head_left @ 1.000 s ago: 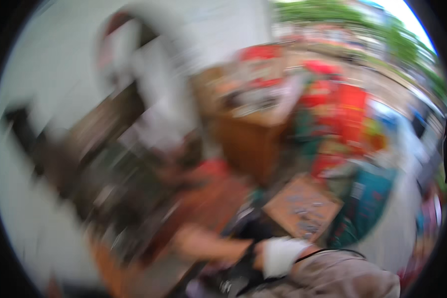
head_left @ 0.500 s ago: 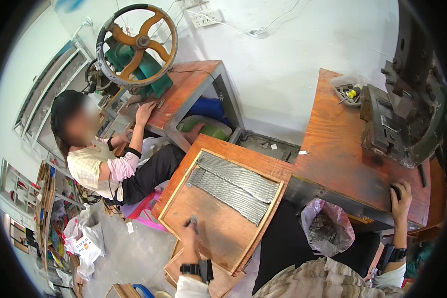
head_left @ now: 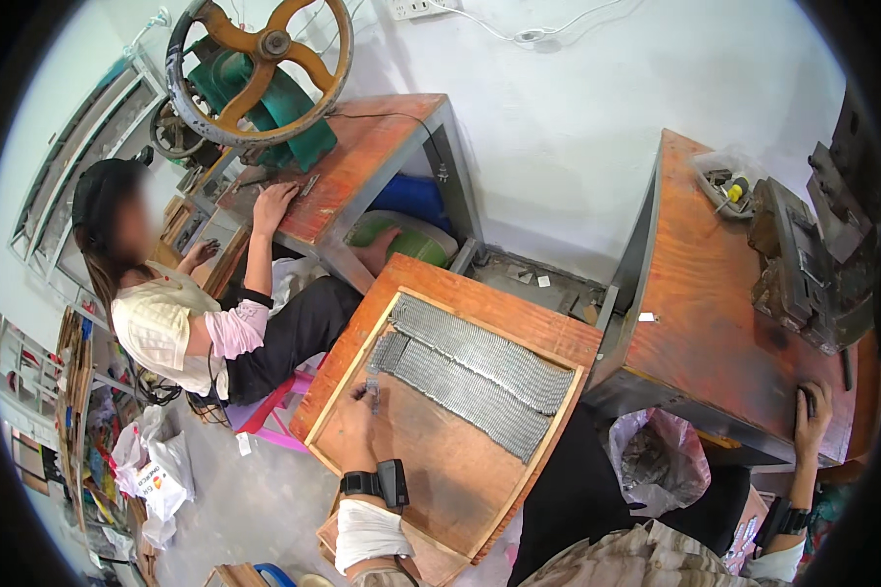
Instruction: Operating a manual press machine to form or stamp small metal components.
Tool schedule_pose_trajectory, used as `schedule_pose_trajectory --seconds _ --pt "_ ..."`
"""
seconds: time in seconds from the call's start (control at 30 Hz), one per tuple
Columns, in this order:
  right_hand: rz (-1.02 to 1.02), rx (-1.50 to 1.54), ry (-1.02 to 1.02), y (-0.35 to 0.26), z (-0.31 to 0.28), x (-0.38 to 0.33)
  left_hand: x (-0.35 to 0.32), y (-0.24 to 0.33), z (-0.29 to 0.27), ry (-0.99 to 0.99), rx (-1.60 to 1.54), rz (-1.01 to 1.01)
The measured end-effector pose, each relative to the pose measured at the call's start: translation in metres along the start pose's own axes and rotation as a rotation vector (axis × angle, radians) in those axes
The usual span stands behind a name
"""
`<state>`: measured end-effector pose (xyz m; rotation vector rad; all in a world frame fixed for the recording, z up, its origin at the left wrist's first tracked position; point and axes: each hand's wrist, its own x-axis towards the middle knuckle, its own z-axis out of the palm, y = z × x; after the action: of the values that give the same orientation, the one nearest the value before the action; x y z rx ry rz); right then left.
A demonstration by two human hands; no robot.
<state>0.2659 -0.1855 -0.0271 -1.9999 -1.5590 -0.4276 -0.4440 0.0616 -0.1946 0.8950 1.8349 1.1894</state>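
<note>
My left hand (head_left: 355, 411) is closed on a small grey metal piece (head_left: 374, 391), over the left side of a shallow wooden tray (head_left: 440, 470). Two long bands of thin, tightly packed metal pieces (head_left: 485, 360) lie along the tray's far side, and the held piece is close to the near band's left end. At the front edge of the right-hand table, my right hand (head_left: 812, 416) has its fingers curled round something small and dark, which I cannot make out. A heavy dark metal machine (head_left: 803, 264) stands on that table beyond my right hand.
A plastic bag of scrap (head_left: 659, 460) hangs open below the right table (head_left: 695, 293). A clear tub (head_left: 729, 186) holds a yellow-handled tool. At the left, a co-worker (head_left: 181, 313) sits at another table (head_left: 362, 147) with a large handwheel (head_left: 264, 73).
My left hand has moved forward across the tray with the metal piece, toward the bands' left end. My right hand stays at the table edge. The view has shifted slightly.
</note>
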Motion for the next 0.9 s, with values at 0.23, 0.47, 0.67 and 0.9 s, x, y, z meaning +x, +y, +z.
schedule_pose_trajectory --seconds 0.23,0.47,0.67,0.9 --pt "0.003 0.081 -0.025 -0.004 0.001 0.004 0.033 -0.011 -0.017 0.072 0.026 0.018" --pt "0.017 0.037 -0.027 0.007 0.000 -0.004 0.037 0.008 0.036 0.218 0.535 0.231" --pt "0.009 0.026 -0.032 0.010 -0.001 -0.005 0.040 0.018 0.031 0.211 0.545 0.189" --pt "0.017 0.010 -0.056 0.009 0.001 -0.004 0.056 0.022 0.025 0.163 0.146 0.088"
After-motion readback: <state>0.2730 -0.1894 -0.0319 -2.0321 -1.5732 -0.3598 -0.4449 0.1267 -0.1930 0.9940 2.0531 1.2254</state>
